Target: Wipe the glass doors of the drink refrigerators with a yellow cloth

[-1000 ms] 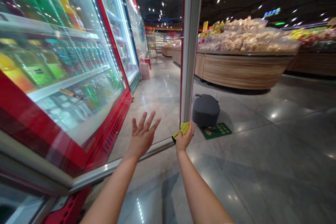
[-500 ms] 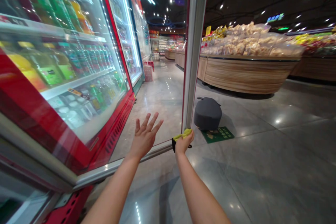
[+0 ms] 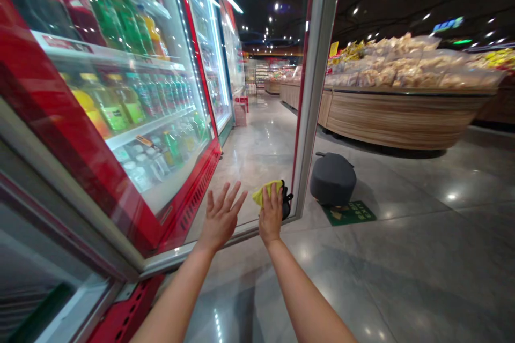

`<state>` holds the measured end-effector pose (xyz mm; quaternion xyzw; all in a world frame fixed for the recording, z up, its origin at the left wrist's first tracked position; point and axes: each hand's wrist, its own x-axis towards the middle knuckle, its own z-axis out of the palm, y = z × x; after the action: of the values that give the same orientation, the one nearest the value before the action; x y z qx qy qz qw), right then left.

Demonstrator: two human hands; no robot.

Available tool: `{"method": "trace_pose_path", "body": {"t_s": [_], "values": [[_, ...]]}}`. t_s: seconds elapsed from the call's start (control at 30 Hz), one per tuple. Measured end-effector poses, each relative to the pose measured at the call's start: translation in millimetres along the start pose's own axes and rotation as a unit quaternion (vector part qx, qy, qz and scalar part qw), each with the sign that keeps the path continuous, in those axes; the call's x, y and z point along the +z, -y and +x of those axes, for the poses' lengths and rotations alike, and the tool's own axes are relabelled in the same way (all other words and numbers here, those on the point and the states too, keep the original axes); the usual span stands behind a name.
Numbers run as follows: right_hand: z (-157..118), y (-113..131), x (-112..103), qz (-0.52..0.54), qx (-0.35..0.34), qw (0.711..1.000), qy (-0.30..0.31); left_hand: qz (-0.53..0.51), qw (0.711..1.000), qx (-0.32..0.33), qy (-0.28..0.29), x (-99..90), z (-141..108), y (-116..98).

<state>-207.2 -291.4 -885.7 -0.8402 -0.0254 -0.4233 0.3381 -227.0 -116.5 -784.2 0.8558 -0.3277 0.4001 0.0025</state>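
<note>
A framed glass door with a grey metal edge stands swung out in front of me. My left hand is raised at its lower part, fingers spread, holding nothing; whether it touches the pane I cannot tell. To its right, my right hand presses a yellow-and-black cloth to the glass in the lower right corner, near the door frame. The fingers lie nearly straight over the cloth, and its dark side with a small loop sticks out on the right.
Left, a red drinks cooler holds several rows of bottles. Beyond the door's edge, a dark grey stool stands by a green floor sign. A wood-panelled display piled with bagged goods is farther right.
My right hand has gone from clutching the bunched cloth at the frame's corner to lying flat over it on the glass. The view has turned left; my left hand stays spread.
</note>
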Motion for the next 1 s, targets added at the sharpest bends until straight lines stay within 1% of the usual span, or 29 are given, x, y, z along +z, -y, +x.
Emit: {"method": "trace_pose_path", "body": {"t_s": [0.07, 0.13, 0.2, 0.23, 0.3, 0.37, 0.4, 0.43, 0.5, 0.57, 0.63, 0.7, 0.8, 0.87, 0.93, 1.0], "values": [[-16, -15, 3, 0.012, 0.061, 0.998, -0.017, 0.003, 1.0, -0.013, 0.01, -0.3, -8, 6], [-23, -24, 7, 0.031, 0.128, 0.99, -0.049, 0.006, 0.999, -0.016, 0.027, -1.0, -12, 10], [-26, -18, 15, 0.045, 0.176, 0.98, -0.082, 0.005, 0.999, -0.013, 0.042, -2.5, -13, 12], [-27, -9, 20, 0.049, 0.186, 0.977, -0.089, 0.003, 0.999, -0.011, 0.048, -3.3, -12, 13], [-33, 15, 31, 0.058, 0.186, 0.977, -0.084, -0.002, 0.998, -0.009, 0.055, -4.7, -11, 14], [-43, 35, 38, 0.067, 0.152, 0.985, -0.04, -0.006, 0.998, -0.012, 0.056, -5.0, -10, 14], [-47, 40, 38, 0.069, 0.132, 0.989, -0.014, -0.008, 0.998, -0.013, 0.056, -4.7, -10, 13], [-50, 40, 37, 0.07, 0.118, 0.991, 0.005, -0.009, 0.998, -0.013, 0.057, -4.3, -10, 13], [-48, 27, 30, 0.07, 0.118, 0.99, 0.013, -0.012, 0.998, -0.013, 0.062, -3.7, -10, 12], [-37, 6, 24, 0.067, 0.158, 0.985, -0.019, -0.014, 0.997, -0.013, 0.07, -3.7, -10, 12], [-28, -9, 27, 0.063, 0.211, 0.974, -0.054, -0.014, 0.997, -0.012, 0.077, -4.8, -10, 13], [-27, -6, 38, 0.066, 0.248, 0.964, -0.067, -0.01, 0.997, -0.008, 0.08, -6.4, -11, 14], [-42, 21, 63, 0.089, 0.273, 0.957, -0.046, -0.005, 0.997, -0.003, 0.078, -7.6, -11, 15], [-52, 35, 73, 0.111, 0.283, 0.952, -0.032, -0.005, 0.997, -0.005, 0.075, -6.7, -11, 15], [-53, 33, 73, 0.123, 0.3, 0.945, -0.037, -0.008, 0.997, -0.01, 0.074, -4.8, -11, 14], [-43, 17, 64, 0.121, 0.327, 0.935, -0.059, -0.013, 0.997, -0.016, 0.079, -3.2, -12, 14]]}}
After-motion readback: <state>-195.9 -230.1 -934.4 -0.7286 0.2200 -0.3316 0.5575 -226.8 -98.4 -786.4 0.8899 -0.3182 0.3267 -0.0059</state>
